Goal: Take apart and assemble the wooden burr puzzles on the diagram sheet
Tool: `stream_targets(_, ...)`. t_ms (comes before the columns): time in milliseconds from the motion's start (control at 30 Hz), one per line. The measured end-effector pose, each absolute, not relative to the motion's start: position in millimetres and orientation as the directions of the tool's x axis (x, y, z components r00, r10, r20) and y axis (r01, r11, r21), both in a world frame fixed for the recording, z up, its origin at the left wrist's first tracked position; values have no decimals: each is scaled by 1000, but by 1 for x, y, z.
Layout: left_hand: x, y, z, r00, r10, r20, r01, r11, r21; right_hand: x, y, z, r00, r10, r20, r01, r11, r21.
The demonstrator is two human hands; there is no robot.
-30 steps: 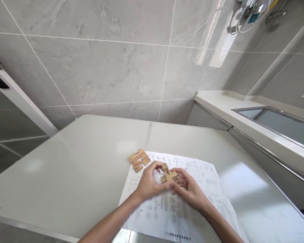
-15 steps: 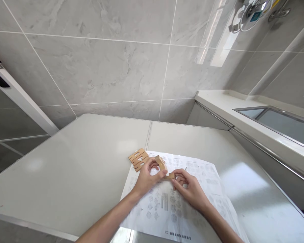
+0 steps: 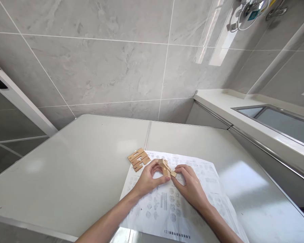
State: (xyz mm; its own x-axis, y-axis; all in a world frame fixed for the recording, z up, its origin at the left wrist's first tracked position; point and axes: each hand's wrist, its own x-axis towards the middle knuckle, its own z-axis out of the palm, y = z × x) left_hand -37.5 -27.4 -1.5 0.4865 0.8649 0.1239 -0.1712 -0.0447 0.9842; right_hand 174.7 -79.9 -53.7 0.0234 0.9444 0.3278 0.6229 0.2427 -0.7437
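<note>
Fitting the crossed blocks [image 3: 167, 168] together, just above the sheet [image 3: 207, 189].
Spare blocks [image 3: 138, 159] sit off the sheet's far-left corner. Our left hand [image 3: 148, 179] and right hand [image 3: 190, 185] both pinch the crossed blocks. We'd best align the notches square and not force them.

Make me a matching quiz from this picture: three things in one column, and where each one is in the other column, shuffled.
Things:
1. paper sheet
2. crossed wooden blocks
3. flat wooden pieces

Places:
A. lying untouched at the sheet's far left corner
B. pinched between the left hand and the right hand
C. spread on the table, under both hands

Pairs: 1-C, 2-B, 3-A.
</note>
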Motion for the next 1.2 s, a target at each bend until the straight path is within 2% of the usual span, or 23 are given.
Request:
stream_targets(500, -36, -31, -4, 575, 806, 141, -98, -104, 990, 173, -83, -41, -99, 926, 364, 485, 364, -795)
stream_targets(767, -40, -29, -3, 500, 850, 164, 29, -206, 978, 174, -84, -34, -122, 917, 380, 424, 394, -815)
stream_targets(1000, -42, -29, -1, 405, 884, 231, 155, -316, 936, 175, -82, -35, -77, 908, 412, 430, 403, -808)
stream_targets(1200, -43, -27, -3, 413, 869, 274, 190, -376, 907, 170, -86, -39, -27, 889, 457, 493, 410, -767)
